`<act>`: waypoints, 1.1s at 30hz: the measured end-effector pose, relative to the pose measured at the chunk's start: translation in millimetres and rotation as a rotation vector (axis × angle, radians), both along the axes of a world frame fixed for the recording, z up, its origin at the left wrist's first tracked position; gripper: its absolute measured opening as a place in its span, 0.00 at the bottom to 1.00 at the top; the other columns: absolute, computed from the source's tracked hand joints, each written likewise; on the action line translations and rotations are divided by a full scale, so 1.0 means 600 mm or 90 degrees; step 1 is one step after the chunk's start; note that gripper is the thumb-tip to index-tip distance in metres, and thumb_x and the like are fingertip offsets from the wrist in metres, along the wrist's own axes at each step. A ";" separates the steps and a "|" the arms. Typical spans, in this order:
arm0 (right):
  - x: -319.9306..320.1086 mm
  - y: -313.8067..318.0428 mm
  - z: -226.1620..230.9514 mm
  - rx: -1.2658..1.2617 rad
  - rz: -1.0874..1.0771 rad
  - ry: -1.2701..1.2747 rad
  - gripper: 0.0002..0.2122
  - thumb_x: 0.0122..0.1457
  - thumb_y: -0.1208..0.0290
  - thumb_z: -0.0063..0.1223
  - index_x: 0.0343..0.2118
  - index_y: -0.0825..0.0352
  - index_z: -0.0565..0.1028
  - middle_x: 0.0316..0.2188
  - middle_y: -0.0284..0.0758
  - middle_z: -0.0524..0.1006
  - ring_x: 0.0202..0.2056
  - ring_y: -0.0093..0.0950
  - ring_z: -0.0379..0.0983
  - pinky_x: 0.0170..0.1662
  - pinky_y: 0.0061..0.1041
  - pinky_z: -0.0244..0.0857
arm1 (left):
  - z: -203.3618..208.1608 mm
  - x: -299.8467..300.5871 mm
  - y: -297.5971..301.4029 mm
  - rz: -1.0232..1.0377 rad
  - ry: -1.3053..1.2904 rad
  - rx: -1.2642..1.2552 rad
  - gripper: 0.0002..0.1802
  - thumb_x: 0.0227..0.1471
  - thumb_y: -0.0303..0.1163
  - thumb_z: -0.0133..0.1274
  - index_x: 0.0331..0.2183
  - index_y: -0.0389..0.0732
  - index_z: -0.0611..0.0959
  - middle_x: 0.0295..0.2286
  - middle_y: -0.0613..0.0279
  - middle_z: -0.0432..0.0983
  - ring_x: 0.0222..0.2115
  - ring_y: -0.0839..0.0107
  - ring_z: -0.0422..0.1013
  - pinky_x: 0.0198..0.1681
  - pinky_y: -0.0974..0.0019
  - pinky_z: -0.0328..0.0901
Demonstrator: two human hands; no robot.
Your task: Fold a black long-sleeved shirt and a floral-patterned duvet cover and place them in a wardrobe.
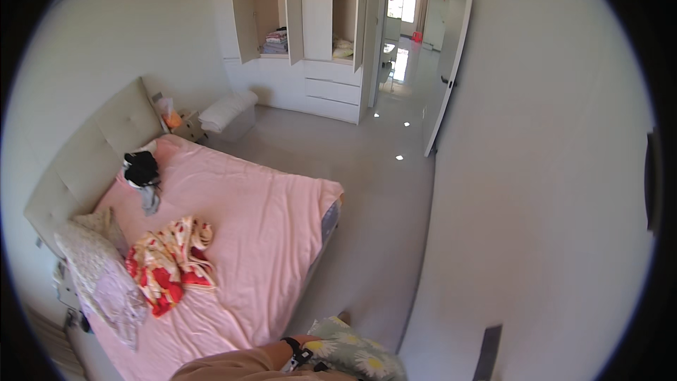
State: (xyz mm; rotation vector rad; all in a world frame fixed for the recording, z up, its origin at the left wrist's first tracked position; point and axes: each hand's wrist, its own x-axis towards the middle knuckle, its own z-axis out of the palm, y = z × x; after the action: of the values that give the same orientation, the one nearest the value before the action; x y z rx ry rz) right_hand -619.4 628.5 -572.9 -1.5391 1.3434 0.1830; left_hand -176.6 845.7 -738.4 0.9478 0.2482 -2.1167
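Observation:
My left hand [308, 339] comes in at the lower edge, under a tan sleeve [229, 365] and a black wristband [300, 353]. It is against a grey-green cloth bundle with white and yellow daisies [356, 347], held close to my body. The fingers are mostly hidden by the cloth. Whether the bundle is a pillow or folded bedding, I cannot tell. My right hand is out of sight. On my left stands a bed with a pink sheet [261, 219], where a crumpled red and cream patterned cloth [173, 257] lies.
Pale pillows [99, 268] and dark clothing [141, 169] lie near the headboard [92, 148]. A white folded quilt [229, 109] rests on a clear bin. Wardrobe doors [295, 14] stand ajar at the back. An open door [451, 63] leads onward; a wall [536, 155] runs along the right.

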 end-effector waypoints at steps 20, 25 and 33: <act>0.587 -0.985 -0.205 0.273 -0.058 -0.002 0.19 0.55 0.57 0.55 0.41 0.69 0.78 0.30 0.43 0.79 0.26 0.30 0.75 0.30 0.32 0.69 | -0.054 0.461 -0.868 0.093 -0.343 0.039 0.18 0.58 0.40 0.50 0.46 0.41 0.80 0.37 0.66 0.80 0.36 0.77 0.75 0.38 0.72 0.69; 0.791 -1.312 -0.215 0.261 0.070 0.073 0.19 0.55 0.57 0.55 0.41 0.70 0.78 0.31 0.43 0.79 0.26 0.30 0.75 0.31 0.32 0.69 | -0.041 0.564 -1.017 0.350 -0.160 0.085 0.16 0.57 0.40 0.51 0.40 0.38 0.81 0.31 0.64 0.81 0.27 0.75 0.77 0.29 0.71 0.71; 1.195 -1.613 -0.334 -0.130 0.701 -0.056 0.24 0.53 0.51 0.55 0.44 0.69 0.76 0.36 0.51 0.78 0.37 0.41 0.76 0.39 0.35 0.67 | -0.200 0.730 -1.155 0.561 -0.208 -0.036 0.20 0.57 0.38 0.50 0.47 0.37 0.78 0.43 0.58 0.77 0.41 0.70 0.74 0.46 0.67 0.68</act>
State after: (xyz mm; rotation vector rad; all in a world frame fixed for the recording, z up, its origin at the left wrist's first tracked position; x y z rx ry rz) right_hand 97.6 -339.5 -773.5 -2.2910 0.3215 0.6564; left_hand 261.7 152.5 -858.6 0.9068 0.3542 -1.1446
